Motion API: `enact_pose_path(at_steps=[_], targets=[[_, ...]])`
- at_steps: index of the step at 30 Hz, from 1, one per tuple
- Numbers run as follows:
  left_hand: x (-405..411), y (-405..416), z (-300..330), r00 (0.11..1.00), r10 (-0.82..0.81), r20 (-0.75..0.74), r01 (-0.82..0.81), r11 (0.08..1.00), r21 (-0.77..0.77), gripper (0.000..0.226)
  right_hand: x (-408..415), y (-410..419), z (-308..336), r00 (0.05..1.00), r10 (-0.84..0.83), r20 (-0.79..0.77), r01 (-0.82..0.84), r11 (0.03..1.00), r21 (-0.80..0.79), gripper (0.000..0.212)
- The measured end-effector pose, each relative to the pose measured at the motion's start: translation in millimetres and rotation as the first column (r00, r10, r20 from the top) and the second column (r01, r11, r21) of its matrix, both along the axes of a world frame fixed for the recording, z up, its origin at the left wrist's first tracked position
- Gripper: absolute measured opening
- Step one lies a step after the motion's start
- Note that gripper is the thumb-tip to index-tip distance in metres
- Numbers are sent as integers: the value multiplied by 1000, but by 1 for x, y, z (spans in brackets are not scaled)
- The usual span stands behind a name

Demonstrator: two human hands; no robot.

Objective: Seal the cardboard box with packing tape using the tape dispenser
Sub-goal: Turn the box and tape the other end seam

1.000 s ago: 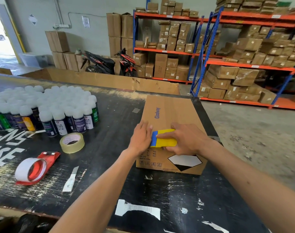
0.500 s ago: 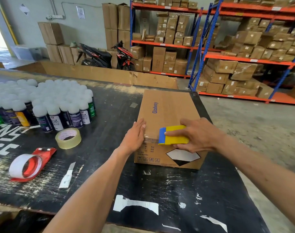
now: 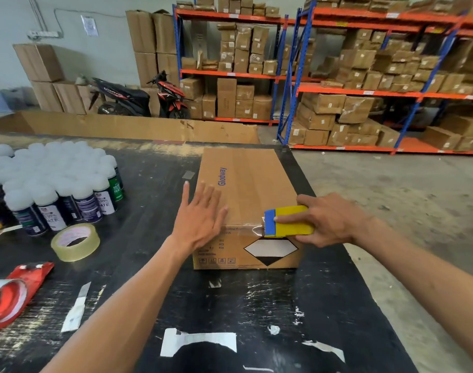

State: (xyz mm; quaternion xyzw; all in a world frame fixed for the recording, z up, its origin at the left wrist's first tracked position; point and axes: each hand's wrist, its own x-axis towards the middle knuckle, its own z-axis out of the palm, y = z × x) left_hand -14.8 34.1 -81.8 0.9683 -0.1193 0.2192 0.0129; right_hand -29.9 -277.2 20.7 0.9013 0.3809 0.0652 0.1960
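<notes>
A closed brown cardboard box (image 3: 252,181) printed "Glodway" lies on the black table (image 3: 256,305), its short end facing me. My right hand (image 3: 329,220) grips a yellow and blue tape dispenser (image 3: 287,221) at the box's near right top edge. A strip of clear tape (image 3: 243,230) runs along that near edge from the dispenser leftward. My left hand (image 3: 200,216) rests flat with spread fingers on the near left corner of the box top.
Several white-capped spray cans (image 3: 55,184) crowd the table's left. A clear tape roll (image 3: 76,242), a red dispenser with white tape (image 3: 9,293) and a small knife (image 3: 77,308) lie near me on the left. Shelving with boxes (image 3: 364,76) and a scooter (image 3: 138,96) stand beyond.
My right hand has drawn the dispenser rightward along the box's near edge, laying tape. My left hand has opened and moved up onto the box top.
</notes>
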Motion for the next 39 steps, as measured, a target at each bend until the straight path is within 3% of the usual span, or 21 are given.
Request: enact_pose_path(at_steps=[3,6,16,24,31,36,39], targets=[[14,-23,10,935,-350,-52,352,908,228,66,3,-4,-5,1000,21,5,-21,999,39,59],[22,-32,3,838,-441,-322,523,816,246,58,5,-4,-7,999,39,6,-39,997,62,63],[23,-25,2,820,-440,-365,524,834,174,67,10,-18,-15,986,152,63,-160,977,139,61],[26,-15,3,801,-483,-353,557,817,146,62,5,-98,-17,996,89,25,-92,981,172,59],[26,-73,22,901,-376,-217,427,860,279,75,15,-106,-27,990,138,24,-140,978,156,60],[38,-98,3,881,-303,-364,389,901,191,72,17,-110,-29,992,121,37,-126,978,164,59],[43,-90,2,866,-336,-371,422,889,179,70,17,-115,-32,992,116,43,-122,975,185,61]])
